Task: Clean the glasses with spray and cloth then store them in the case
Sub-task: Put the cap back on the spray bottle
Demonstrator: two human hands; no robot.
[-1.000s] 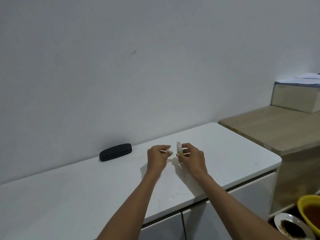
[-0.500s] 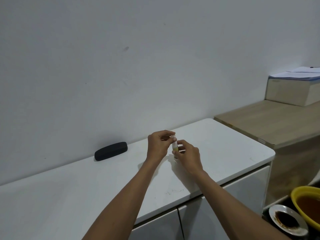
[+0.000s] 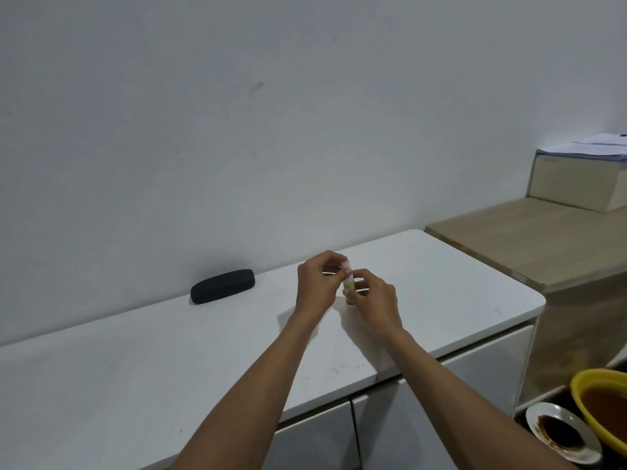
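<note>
A small spray bottle [image 3: 348,285] with a white top and yellow-green body stands upright between my hands over the white counter [image 3: 135,368]. My right hand [image 3: 371,300] grips its body. My left hand [image 3: 317,283] pinches its top, where a clear cap sits. Something thin lies behind my fingers, and I cannot tell what it is. A black glasses case [image 3: 222,285], closed, lies near the wall to the left of my hands. No cloth shows.
A wooden surface [image 3: 529,245] adjoins the counter on the right, with a box [image 3: 576,184] topped by papers. A yellow bowl [image 3: 600,401] and a stained white plate [image 3: 559,432] sit low at the right. White cabinet doors hang below the counter.
My left hand has moved from beside the bottle onto its top. The bottle stayed in my right hand.
</note>
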